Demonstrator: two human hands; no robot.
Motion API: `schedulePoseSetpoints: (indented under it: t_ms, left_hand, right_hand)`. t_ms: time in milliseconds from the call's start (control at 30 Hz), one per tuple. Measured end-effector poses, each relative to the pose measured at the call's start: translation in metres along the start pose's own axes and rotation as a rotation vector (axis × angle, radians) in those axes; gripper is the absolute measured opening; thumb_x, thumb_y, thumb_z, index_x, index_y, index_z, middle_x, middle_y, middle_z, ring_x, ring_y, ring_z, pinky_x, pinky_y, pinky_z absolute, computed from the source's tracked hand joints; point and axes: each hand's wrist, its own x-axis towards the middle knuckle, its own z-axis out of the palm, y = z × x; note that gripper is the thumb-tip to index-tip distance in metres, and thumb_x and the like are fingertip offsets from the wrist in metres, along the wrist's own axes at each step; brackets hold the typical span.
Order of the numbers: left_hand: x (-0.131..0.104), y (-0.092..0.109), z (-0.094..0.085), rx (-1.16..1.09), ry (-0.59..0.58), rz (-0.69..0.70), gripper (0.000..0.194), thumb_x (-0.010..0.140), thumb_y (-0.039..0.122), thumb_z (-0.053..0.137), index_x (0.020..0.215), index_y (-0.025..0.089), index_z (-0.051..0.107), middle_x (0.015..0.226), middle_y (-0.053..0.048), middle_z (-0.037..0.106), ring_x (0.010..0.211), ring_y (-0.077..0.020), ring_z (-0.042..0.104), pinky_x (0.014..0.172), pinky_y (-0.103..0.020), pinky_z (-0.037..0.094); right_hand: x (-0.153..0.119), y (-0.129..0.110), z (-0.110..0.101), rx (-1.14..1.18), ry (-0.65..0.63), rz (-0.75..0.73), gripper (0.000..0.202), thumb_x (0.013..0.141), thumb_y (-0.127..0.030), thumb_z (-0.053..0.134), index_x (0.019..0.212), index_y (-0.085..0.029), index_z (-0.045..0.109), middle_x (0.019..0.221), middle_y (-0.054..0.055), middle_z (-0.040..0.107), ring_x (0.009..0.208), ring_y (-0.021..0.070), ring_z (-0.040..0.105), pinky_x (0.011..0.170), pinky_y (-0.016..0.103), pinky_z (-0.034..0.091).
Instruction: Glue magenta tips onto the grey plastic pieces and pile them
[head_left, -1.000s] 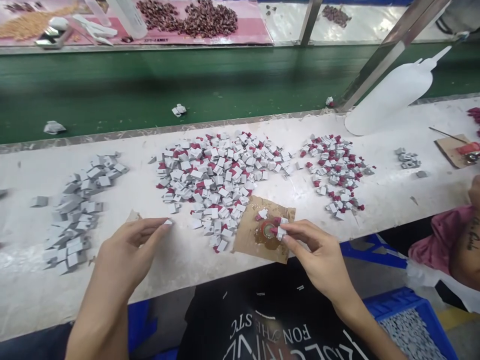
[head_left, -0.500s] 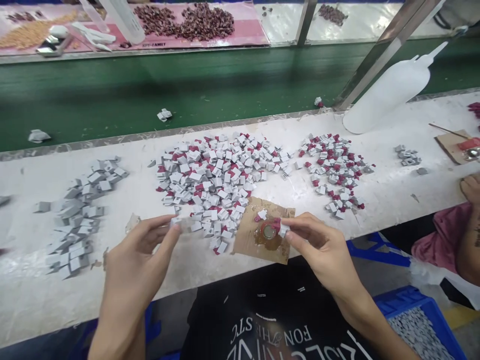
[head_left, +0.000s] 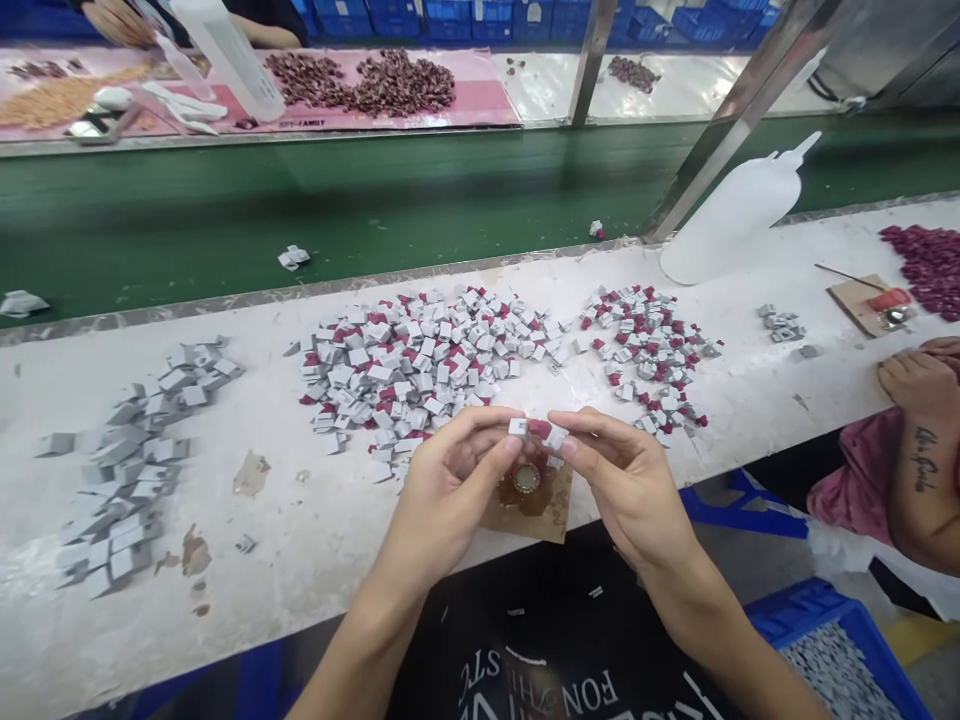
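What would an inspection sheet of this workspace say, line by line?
Surface: white table, brown stains toward its left.
Job's things: grey piece and grey-and-red piece, in hand; cardboard below, bearing a small round item.
Clutter: grey heap at left, two grey-and-red heaps farther right.
Hands: left hand pinches the grey piece, right hand the grey-and-red piece; whether these touch is unclear.
Cables: dark curved strand at upper right, possibly one.
Surroundings: green strip behind the table, white bottle, another person's arm at right, blue crate at lower right.
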Motion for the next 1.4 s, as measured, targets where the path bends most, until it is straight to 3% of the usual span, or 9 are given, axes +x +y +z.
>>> schedulePoseSetpoints:
  t_ms: [433,533,633,733,867,967,1133,1267,1400]
  left_hand:
    - [0.021,0.014,-0.012,0.073,-0.15,0.065,0.019,0.103,0.043,0.083,0.112,0.026,0.083,0.107,-0.007,0.085,0.092,-0.0243,0.082,0.085,-0.037,0.071]
    - [0.072,0.032,-0.031,0.316,-0.097,0.049,0.021,0.098,0.042,0.084,0.109,0.025,0.084,0.106,-0.01,0.085,0.09,-0.0278,0.08,0.083,-0.044,0.07]
    - [0.149,0.048,-0.053,0.567,0.136,0.117,0.016,0.095,0.035,0.085,0.107,0.024,0.085,0.113,-0.011,0.086,0.1,-0.031,0.079,0.092,-0.048,0.067]
    - [0.23,0.054,-0.073,0.648,0.319,0.102,0.01,0.094,0.026,0.083,0.094,0.017,0.08,0.101,-0.011,0.085,0.099,-0.0295,0.077,0.096,-0.049,0.063]
    - [0.307,0.043,-0.1,0.69,0.372,0.017,0.024,0.11,0.033,0.075,0.114,0.01,0.079,0.114,-0.01,0.081,0.107,-0.0265,0.078,0.101,-0.049,0.065]
    - [0.329,0.034,-0.119,0.699,0.404,0.014,0.036,0.115,0.042,0.071,0.137,0.015,0.074,0.136,-0.011,0.077,0.118,-0.0264,0.077,0.102,-0.049,0.068]
    - [0.291,0.045,-0.115,0.672,0.397,0.14,0.023,0.102,0.022,0.083,0.122,0.012,0.078,0.126,-0.015,0.082,0.112,-0.0259,0.078,0.1,-0.047,0.063]
    - [0.209,0.054,-0.072,0.495,0.087,0.35,0.036,0.095,0.024,0.087,0.129,0.02,0.079,0.122,-0.012,0.084,0.107,-0.0249,0.079,0.094,-0.042,0.065]
    - [0.131,0.042,-0.036,0.281,-0.079,0.403,0.014,0.101,0.023,0.078,0.114,0.02,0.08,0.113,-0.008,0.085,0.104,-0.0219,0.08,0.097,-0.041,0.066]
  right_hand:
    - [0.036,-0.022,-0.005,-0.155,-0.233,-0.049,0.015,0.1,-0.034,0.092,0.115,-0.034,0.095,0.106,0.004,0.086,0.096,0.0204,0.085,0.087,0.035,0.074]
    - [0.093,-0.03,-0.012,-0.389,-0.23,-0.043,0.03,0.098,-0.039,0.093,0.127,-0.033,0.092,0.115,0.006,0.088,0.1,0.0239,0.085,0.091,0.044,0.076]
    - [0.178,-0.041,-0.022,-0.76,0.135,-0.101,0.036,0.107,-0.027,0.078,0.142,-0.028,0.085,0.133,0.011,0.085,0.101,0.0257,0.084,0.096,0.05,0.074]
    - [0.263,-0.048,-0.031,-0.884,0.335,-0.147,0.047,0.103,-0.006,0.064,0.145,-0.016,0.081,0.153,0.019,0.074,0.137,0.0325,0.074,0.126,0.056,0.057]
    - [0.338,-0.043,-0.036,-0.89,0.35,-0.126,0.038,0.09,-0.002,0.071,0.124,-0.011,0.086,0.153,0.024,0.073,0.155,0.0414,0.061,0.138,0.062,0.039]
    - [0.355,-0.036,-0.031,-0.843,0.326,-0.086,0.019,0.08,-0.002,0.08,0.094,-0.014,0.084,0.129,0.023,0.081,0.144,0.0459,0.067,0.134,0.066,0.043]
    - [0.314,-0.034,-0.007,-0.639,0.159,-0.082,0.011,0.088,-0.016,0.088,0.098,-0.019,0.083,0.105,0.012,0.085,0.11,0.0306,0.082,0.106,0.052,0.069]
    - [0.235,-0.031,0.013,-0.204,-0.092,-0.106,0.023,0.087,-0.039,0.099,0.101,-0.024,0.089,0.105,0.007,0.088,0.098,0.0228,0.083,0.102,0.044,0.072]
    - [0.157,-0.029,0.023,-0.017,-0.13,-0.072,0.036,0.074,-0.049,0.11,0.098,-0.029,0.093,0.101,0.005,0.089,0.09,0.0221,0.083,0.093,0.042,0.072]
